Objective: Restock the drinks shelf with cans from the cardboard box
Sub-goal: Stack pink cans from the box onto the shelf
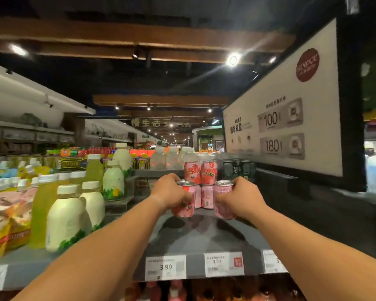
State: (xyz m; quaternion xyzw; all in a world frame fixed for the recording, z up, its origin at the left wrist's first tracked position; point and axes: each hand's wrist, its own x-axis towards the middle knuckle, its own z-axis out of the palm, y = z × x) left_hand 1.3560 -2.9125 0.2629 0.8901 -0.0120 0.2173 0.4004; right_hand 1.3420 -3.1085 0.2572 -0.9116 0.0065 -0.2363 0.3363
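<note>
While held over the bare front of the shelf (pixel 195 240), two pink cans: one in the left hand (pixel 168 191), the left can (pixel 183 199), darker pink; one in the right hand (pixel 239 197), the right can (pixel 223 198), paler pink. Grip of each hand closed round its can from the outer side, fingers wrapped about the wall, tops showing. Both upright or nearly so, bases just above the shelf or touching it; could not tell which.

Judged step: setting both down in front of the stock. Best done by lowering each base flat before loosening the fingers, lining up with the rows behind, keeping knuckles off the standing cans, labels turned outward.

Behind, touching or nearly so: stacked pink cans (pixel 204 183), two on the upper tier, two showing on the lower; more possibly hidden. To their right: dark cans (pixel 239 169), about three, blurred. To the left: pale bottles (pixel 66 216), white-capped, at least six, not counted exactly. On the shelf edge: price tags (pixel 165 267), three plainly seen, a fourth at far left. Cardboard box: not in view.
</note>
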